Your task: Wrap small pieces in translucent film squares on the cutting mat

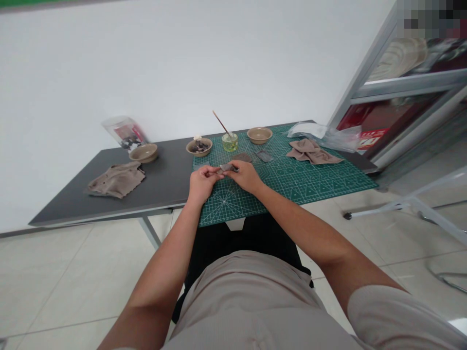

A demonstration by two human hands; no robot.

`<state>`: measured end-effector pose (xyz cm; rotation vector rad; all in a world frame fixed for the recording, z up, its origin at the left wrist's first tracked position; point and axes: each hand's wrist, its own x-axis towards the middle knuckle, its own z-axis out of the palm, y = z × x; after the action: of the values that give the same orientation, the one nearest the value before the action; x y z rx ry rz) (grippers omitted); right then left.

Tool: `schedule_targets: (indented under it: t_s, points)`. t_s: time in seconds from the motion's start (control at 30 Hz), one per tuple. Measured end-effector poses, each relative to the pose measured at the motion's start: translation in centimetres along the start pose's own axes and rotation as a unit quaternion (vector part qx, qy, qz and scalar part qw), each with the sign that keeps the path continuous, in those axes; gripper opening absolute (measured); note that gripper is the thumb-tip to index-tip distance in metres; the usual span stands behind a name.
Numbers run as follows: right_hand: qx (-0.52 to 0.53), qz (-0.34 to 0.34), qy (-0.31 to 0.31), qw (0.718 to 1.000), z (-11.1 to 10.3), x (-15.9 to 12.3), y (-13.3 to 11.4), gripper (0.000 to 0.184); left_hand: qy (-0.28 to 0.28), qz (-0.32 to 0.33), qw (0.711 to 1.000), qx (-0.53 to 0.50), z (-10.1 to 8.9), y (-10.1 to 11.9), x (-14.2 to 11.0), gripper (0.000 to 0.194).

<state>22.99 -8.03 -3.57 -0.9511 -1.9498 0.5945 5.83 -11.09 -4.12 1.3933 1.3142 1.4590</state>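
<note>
My left hand (205,183) and my right hand (245,176) meet above the green cutting mat (255,194). Between them is a small grey piece (226,167), thin and sheet-like, whose kind I cannot make out. Fingers of both hands are closed in a pinch on it. Just beyond my right hand lies a brownish flat piece (242,157). A grey flat piece (264,155) rests to the right of that. Farther back, a glass jar (229,142) of yellowish-green content has a thin brush or stick (221,122) leaning in it.
A bowl of dark pieces (199,151) stands left of the jar, another bowl (259,136) right of it. Cloths (118,181) lie left and right, the right cloth (312,151) near a plastic bag (328,135). A third bowl (144,153) stands beside a clear container (124,132).
</note>
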Motion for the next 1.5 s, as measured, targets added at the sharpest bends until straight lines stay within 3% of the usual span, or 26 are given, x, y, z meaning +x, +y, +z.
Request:
schedule_targets:
  t_s: [0.13,0.43,0.9,1.17,1.5]
  points:
    - [0.000,-0.005,0.009,1.000,-0.03,0.19,-0.15,0.010,0.015,0.010,1.000,0.019,-0.05,-0.33,0.16,0.025]
    - [0.006,-0.012,-0.044,0.999,0.00,0.24,-0.12,0.011,0.002,0.002,1.000,0.006,-0.02,-0.19,0.10,0.025]
    - [0.026,0.025,0.010,0.999,0.04,0.28,0.25,0.015,0.003,-0.001,1.000,-0.006,0.05,-0.05,0.02,0.027]
    - [0.013,-0.009,-0.051,0.999,-0.05,0.36,-0.19,0.010,0.007,-0.002,1.000,0.006,0.04,-0.21,0.16,0.025]
    - [0.016,0.012,-0.030,0.999,-0.03,0.19,0.18,0.015,-0.011,-0.014,1.000,-0.014,0.13,0.39,-0.23,0.025]
